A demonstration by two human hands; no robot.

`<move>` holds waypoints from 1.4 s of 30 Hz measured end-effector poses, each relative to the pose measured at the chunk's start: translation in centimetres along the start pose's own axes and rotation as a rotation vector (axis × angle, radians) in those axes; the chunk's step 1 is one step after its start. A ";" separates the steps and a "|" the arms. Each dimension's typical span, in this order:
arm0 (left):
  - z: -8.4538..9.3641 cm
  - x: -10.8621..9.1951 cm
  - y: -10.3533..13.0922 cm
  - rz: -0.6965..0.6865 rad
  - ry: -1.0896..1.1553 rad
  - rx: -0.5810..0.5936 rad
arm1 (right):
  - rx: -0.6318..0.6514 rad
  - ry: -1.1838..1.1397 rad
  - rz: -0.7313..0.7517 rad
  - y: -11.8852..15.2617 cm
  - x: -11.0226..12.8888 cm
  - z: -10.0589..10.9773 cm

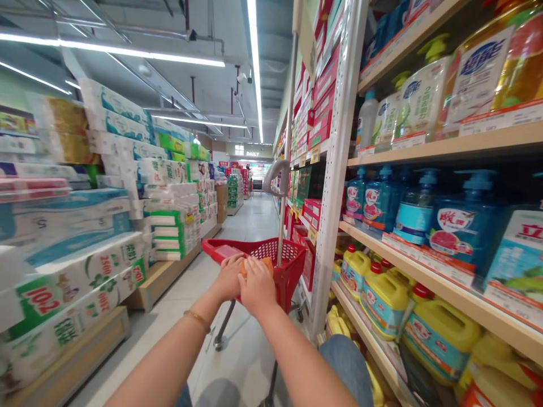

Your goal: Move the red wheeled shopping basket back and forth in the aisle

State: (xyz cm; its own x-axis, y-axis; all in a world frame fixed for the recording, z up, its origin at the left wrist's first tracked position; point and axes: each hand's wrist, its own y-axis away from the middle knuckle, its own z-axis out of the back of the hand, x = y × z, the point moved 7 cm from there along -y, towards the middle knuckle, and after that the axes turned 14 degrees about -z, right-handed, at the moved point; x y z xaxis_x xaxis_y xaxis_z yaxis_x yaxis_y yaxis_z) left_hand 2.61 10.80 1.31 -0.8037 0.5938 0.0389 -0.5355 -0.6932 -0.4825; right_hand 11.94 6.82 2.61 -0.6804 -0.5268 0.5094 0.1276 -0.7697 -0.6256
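Both my hands meet at the near rim of a red shopping basket cart in the middle of the view. My left hand, with a thin bracelet at the wrist, has its fingers curled at the rim. Against it, my right hand is closed over a small orange item, partly hidden by the fingers. What my left fingers hold is hidden. A pink flat pack lies at the cart's left side. The cart's tall pole carries a grey loop handle.
On the right, shelves hold blue pump bottles and yellow jugs. Tissue packs are stacked on low wooden platforms at left. A tiled aisle runs ahead between them. My knee is beside the lower shelf.
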 end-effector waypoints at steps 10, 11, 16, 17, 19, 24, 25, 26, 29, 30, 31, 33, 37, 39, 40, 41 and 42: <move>1.6 3.8 -0.5 -0.018 0.090 0.111 | 0.009 -0.014 0.009 1.2 -2.8 3.8; 1.4 3.8 -0.5 -0.005 0.086 0.109 | 0.000 0.004 -0.014 0.9 -2.6 3.6; 0.5 2.5 -0.1 -0.035 0.007 0.038 | -0.025 0.089 -0.051 0.3 -0.8 1.9; 0.4 2.5 0.2 -0.057 0.001 0.035 | -0.022 0.089 -0.031 0.4 -0.6 1.8; 0.4 3.2 1.1 -0.089 -0.002 0.049 | -0.015 0.080 0.019 1.0 -0.7 2.1; 1.0 6.6 2.6 0.040 -0.062 0.040 | -0.022 0.085 0.004 1.5 -2.3 3.7; 1.0 6.8 2.7 0.075 -0.068 0.033 | -0.030 0.100 -0.022 1.3 -2.5 3.6; 1.0 6.6 2.6 0.101 -0.070 0.028 | -0.038 0.117 -0.045 1.0 -2.5 3.4; 1.2 5.2 2.2 0.137 -0.081 0.013 | -0.054 0.162 -0.061 0.1 -1.3 1.9; 1.3 4.7 2.0 0.135 -0.088 0.007 | -0.052 0.166 -0.047 0.0 -0.7 1.4; 1.5 4.4 1.8 0.126 -0.092 0.001 | -0.049 0.163 -0.029 -0.1 -0.1 0.9; 1.7 4.2 1.6 0.108 -0.084 0.000 | -0.041 0.149 0.003 -0.2 0.6 0.3; 1.8 5.6 1.5 0.123 -0.053 0.040 | -0.016 0.144 0.006 0.2 -0.5 1.3; 1.5 6.0 1.5 0.134 -0.075 0.063 | -0.019 0.170 -0.036 0.2 -1.7 2.1; 1.4 5.9 1.4 0.141 -0.092 0.072 | -0.030 0.183 -0.060 0.2 -2.2 2.4; 1.3 5.6 1.4 0.146 -0.110 0.077 | -0.044 0.193 -0.080 0.2 -2.5 2.6; 1.2 5.1 1.3 0.145 -0.127 0.081 | -0.058 0.198 -0.092 0.2 -2.6 2.6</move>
State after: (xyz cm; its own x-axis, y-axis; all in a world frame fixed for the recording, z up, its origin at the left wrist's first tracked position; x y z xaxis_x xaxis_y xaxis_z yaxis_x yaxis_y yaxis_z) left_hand -2.46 12.46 1.95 -0.8973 0.4329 0.0866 -0.4269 -0.8010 -0.4196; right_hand 15.63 7.07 2.74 -0.8161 -0.3699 0.4440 0.0207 -0.7865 -0.6172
